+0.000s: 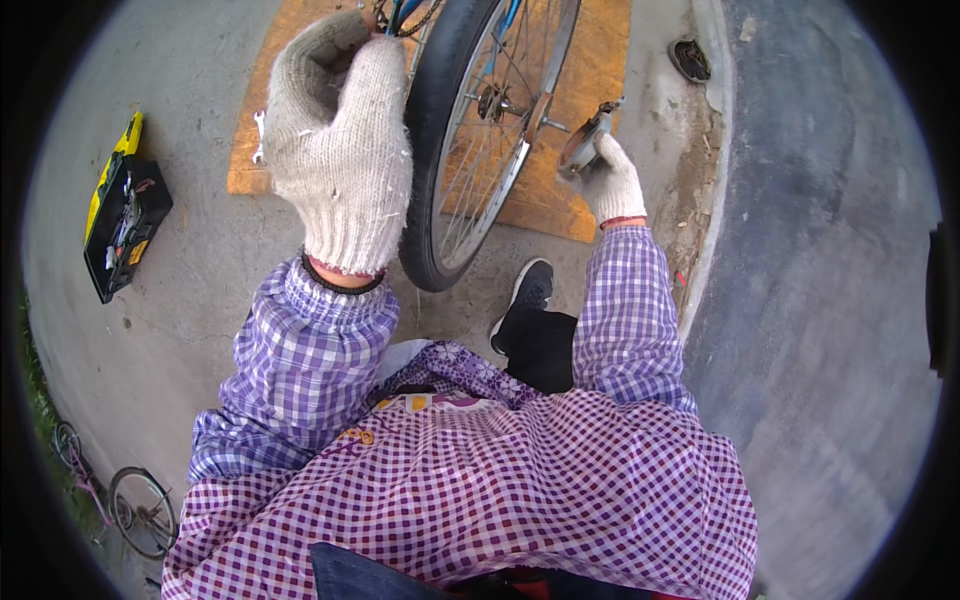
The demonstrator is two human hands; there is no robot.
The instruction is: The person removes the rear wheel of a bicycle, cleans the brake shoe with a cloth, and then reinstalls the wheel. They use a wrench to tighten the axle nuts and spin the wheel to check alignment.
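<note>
A bicycle wheel (432,200) with a black tyre stands upright in front of me, its axle (553,124) sticking out on the right. My left hand (340,150), in a white knit glove, is raised left of the tyre. Its fingers curl toward the thumb beside the chain (424,18) and blue frame (401,14); what they grip, if anything, is hidden. Right of the axle, my gloved right hand (614,185) is closed on a round metal brake housing (582,150), held apart from the wheel. A small arm with a bolt extends from its upper side.
An orange-brown board (555,215) lies beneath the wheel, with a wrench (259,135) at its left edge. An open black and yellow toolbox (125,220) stands on the concrete at left. A dark round object (689,61) lies at upper right. Another bicycle (142,510) is at lower left.
</note>
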